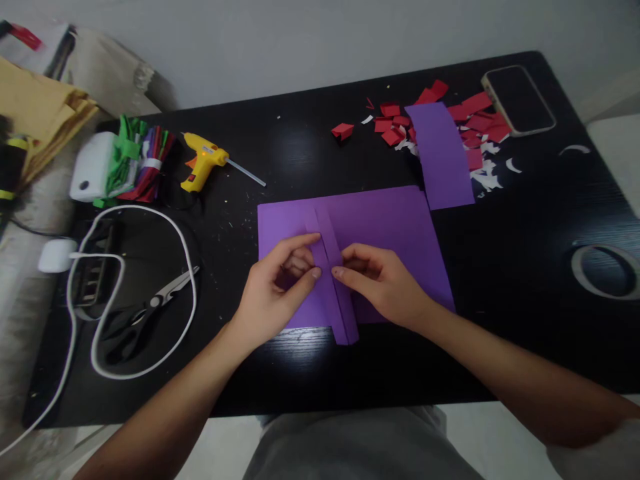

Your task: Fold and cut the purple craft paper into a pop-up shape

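A folded strip of purple paper (342, 319) stands lengthwise between my hands, with a crease running down its middle. My left hand (277, 283) pinches its left edge between thumb and fingers. On the opposite edge, my right hand (383, 280) grips it the same way, fingertips partly hidden behind the paper. Under the strip lies a larger purple sheet (400, 227), flat on the black table. The strip's lower end reaches past the sheet's near edge.
A yellow glue gun (203, 160), scissors (155, 303) and a white cable (187, 247) lie left. Bundled green and red sticks (145, 167) stand behind. At back right are a purple piece (443, 153), red scraps (480, 123), a phone (520, 100); a tape ring (580, 267) sits far right.
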Available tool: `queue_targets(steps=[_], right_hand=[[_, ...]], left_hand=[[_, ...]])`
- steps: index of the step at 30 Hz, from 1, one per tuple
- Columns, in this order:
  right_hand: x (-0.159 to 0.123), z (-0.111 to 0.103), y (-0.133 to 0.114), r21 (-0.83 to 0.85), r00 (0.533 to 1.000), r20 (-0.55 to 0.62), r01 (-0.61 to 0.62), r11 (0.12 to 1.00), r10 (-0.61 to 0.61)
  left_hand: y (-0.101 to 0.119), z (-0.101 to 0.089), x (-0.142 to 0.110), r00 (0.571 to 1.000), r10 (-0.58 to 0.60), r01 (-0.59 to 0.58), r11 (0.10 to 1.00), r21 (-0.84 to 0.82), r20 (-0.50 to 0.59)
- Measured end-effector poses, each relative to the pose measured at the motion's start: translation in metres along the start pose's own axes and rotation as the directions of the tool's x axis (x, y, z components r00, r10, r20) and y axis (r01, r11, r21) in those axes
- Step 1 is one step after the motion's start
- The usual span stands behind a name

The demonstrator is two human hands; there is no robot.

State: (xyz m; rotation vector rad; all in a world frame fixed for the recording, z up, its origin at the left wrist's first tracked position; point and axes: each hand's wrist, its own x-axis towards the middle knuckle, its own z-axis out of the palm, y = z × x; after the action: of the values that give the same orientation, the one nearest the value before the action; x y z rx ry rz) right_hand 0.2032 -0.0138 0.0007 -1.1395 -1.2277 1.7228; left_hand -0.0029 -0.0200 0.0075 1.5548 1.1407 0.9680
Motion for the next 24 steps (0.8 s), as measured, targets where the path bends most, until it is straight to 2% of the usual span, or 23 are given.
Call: queue_targets(steps=[2,6,11,16,19,24], right_hand=[[-0.0002,-0.0001,0.0039,0.019,1.000,0.009,-0.010,1.000,0.010],[-0.0011,0.0003,0.0099,-0.033,0.999,-0.052,0.004,0.999,-0.005],[-0.0032,0.0004,0.0061,-0.146,0.995,-0.071,0.054,0.988,-0.065],[-0.0033,0.0000,0.0044,-0.177,0.997,-0.068,0.031,0.984,-0.044],[-0.0036,0.0003,0.0052,-0.198,0.998,-0.053,0.023,0.980,-0.034],[-0.0064,0.0007,0.0089,-0.129,0.998,-0.043,0.031,0.991,-0.037]], left_hand=[[-0.0012,0.0002,0.0000,1.000,-0.010,0.010,1.000,-0.015,-0.015],[-0.0035,-0.0009,-0.0009,1.000,-0.011,0.011,1.000,-0.015,-0.002],[-0.0028,-0.0021,-0.0009,0.999,-0.049,0.049,0.999,-0.004,0.011],[-0.0001,-0.0037,0.0005,0.996,-0.086,0.086,0.995,-0.040,0.005],[0.0002,-0.0056,0.0014,0.991,-0.136,0.136,0.985,-0.102,0.014],[0.0023,-0.0070,0.0054,0.976,-0.208,0.183,0.945,-0.273,-0.066]])
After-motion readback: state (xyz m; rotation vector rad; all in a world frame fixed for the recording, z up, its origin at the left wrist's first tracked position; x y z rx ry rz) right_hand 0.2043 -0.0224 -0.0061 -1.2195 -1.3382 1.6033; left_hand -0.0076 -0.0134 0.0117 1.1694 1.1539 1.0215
